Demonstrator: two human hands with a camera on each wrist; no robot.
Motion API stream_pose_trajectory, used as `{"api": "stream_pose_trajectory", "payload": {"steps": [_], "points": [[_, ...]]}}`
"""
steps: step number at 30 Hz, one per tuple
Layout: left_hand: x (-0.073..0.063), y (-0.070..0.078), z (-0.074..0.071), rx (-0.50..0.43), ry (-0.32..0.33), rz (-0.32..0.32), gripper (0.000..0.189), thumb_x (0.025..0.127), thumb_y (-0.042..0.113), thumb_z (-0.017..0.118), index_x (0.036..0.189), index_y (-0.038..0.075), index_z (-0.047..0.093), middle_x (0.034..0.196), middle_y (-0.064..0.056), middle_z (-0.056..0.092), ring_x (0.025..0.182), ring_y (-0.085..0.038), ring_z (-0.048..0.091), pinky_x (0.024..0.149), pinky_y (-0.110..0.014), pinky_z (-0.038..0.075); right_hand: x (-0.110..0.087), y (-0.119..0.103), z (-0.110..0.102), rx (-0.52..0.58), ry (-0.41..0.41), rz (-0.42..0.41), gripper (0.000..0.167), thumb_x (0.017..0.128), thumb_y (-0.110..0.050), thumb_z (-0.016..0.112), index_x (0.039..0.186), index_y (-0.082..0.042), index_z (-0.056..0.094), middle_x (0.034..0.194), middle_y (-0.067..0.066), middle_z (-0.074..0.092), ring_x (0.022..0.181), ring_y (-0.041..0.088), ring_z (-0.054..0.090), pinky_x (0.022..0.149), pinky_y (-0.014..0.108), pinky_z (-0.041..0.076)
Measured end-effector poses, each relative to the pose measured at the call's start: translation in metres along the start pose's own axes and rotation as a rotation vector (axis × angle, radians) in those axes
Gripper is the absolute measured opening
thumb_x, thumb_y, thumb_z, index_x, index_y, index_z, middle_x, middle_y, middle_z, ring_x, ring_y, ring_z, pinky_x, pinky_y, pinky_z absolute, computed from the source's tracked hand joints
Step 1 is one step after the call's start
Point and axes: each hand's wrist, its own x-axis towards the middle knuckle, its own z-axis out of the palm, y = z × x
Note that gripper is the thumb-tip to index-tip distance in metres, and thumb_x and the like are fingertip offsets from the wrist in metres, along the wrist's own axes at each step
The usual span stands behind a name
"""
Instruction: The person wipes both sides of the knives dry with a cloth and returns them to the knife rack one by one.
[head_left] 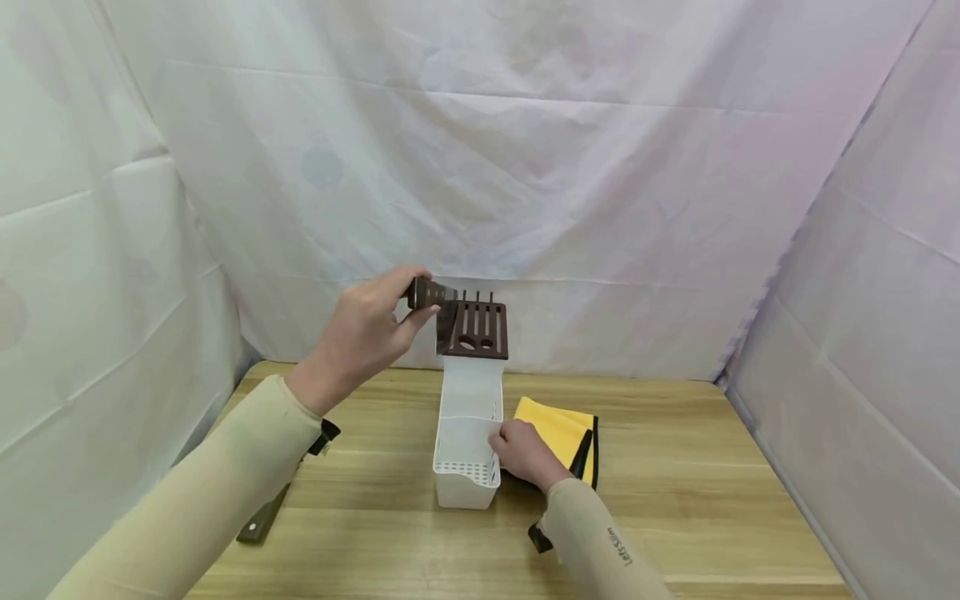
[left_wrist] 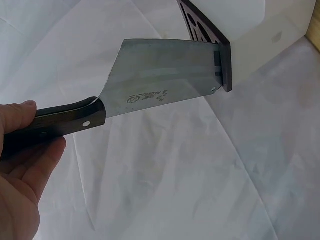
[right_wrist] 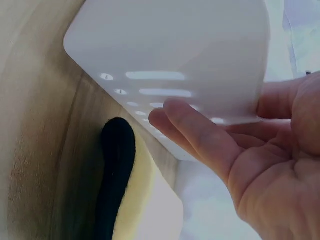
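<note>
My left hand (head_left: 367, 329) grips the dark wooden handle of a cleaver (left_wrist: 162, 77), its broad blade facing the brown slotted top (head_left: 477, 329) of a white knife holder (head_left: 468, 387). In the left wrist view the blade's far end meets the edge of that slotted top; I cannot tell whether it has entered a slot. My right hand (head_left: 527, 450) holds the side wall of the holder's low front tray at its rim. In the right wrist view the thumb lies at the rim and the fingers (right_wrist: 200, 130) reach along the outer wall.
A folded yellow cloth (head_left: 551, 421) with black edging lies right of the holder, with a black handle-like object (head_left: 581, 454) on it. At the left of the wooden table (head_left: 675, 475) lies another dark riveted handle (head_left: 257, 527), partly under my left arm. White curtains (head_left: 525, 167) surround the table.
</note>
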Motion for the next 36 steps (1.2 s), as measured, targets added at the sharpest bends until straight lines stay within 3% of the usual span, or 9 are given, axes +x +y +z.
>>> {"api": "stream_pose_trajectory", "payload": {"steps": [10, 16, 23, 29, 36], "points": [[0.008, -0.001, 0.001, -0.011, -0.009, -0.002, 0.033, 0.085, 0.0, 0.083, 0.109, -0.007, 0.063, 0.091, -0.015, 0.073, 0.073, -0.024, 0.071, 0.053, -0.035, 0.052, 0.001, -0.012, 0.01, -0.07, 0.038, 0.049, 0.033, 0.104, -0.007, 0.046, 0.074, -0.003, 0.059, 0.065, 0.006, 0.048, 0.06, 0.019, 0.048, 0.055, 0.029, 0.041], [0.012, -0.003, 0.0, -0.015, -0.022, -0.003, 0.03, 0.085, -0.001, 0.083, 0.105, -0.006, 0.062, 0.086, -0.012, 0.07, 0.071, -0.022, 0.069, 0.056, -0.035, 0.053, 0.002, -0.017, 0.012, -0.087, 0.04, 0.076, 0.032, 0.105, -0.007, 0.046, 0.075, -0.004, 0.059, 0.065, 0.007, 0.049, 0.059, 0.019, 0.049, 0.054, 0.029, 0.042], [0.018, -0.006, -0.003, 0.005, -0.031, -0.028, 0.028, 0.086, 0.0, 0.082, 0.105, -0.006, 0.062, 0.088, -0.014, 0.071, 0.079, -0.028, 0.074, 0.064, -0.041, 0.059, 0.001, -0.017, 0.011, -0.074, 0.061, 0.071, 0.03, 0.104, -0.006, 0.046, 0.077, -0.003, 0.058, 0.067, 0.008, 0.05, 0.061, 0.02, 0.05, 0.056, 0.031, 0.043], [0.023, -0.006, -0.007, 0.006, -0.035, -0.038, 0.026, 0.085, 0.0, 0.083, 0.099, -0.004, 0.062, 0.085, -0.013, 0.069, 0.078, -0.028, 0.074, 0.062, -0.04, 0.058, 0.002, -0.019, 0.011, -0.088, 0.063, 0.085, 0.029, 0.105, -0.006, 0.047, 0.078, -0.002, 0.058, 0.066, 0.009, 0.051, 0.06, 0.02, 0.05, 0.055, 0.03, 0.043], [0.028, -0.007, -0.009, 0.011, -0.029, -0.056, 0.024, 0.085, -0.001, 0.082, 0.096, -0.003, 0.061, 0.082, -0.012, 0.067, 0.081, -0.03, 0.074, 0.068, -0.044, 0.059, 0.003, -0.021, 0.015, -0.074, 0.113, 0.141, 0.027, 0.104, -0.004, 0.048, 0.08, -0.001, 0.06, 0.066, 0.008, 0.049, 0.06, 0.02, 0.049, 0.053, 0.029, 0.041]]}}
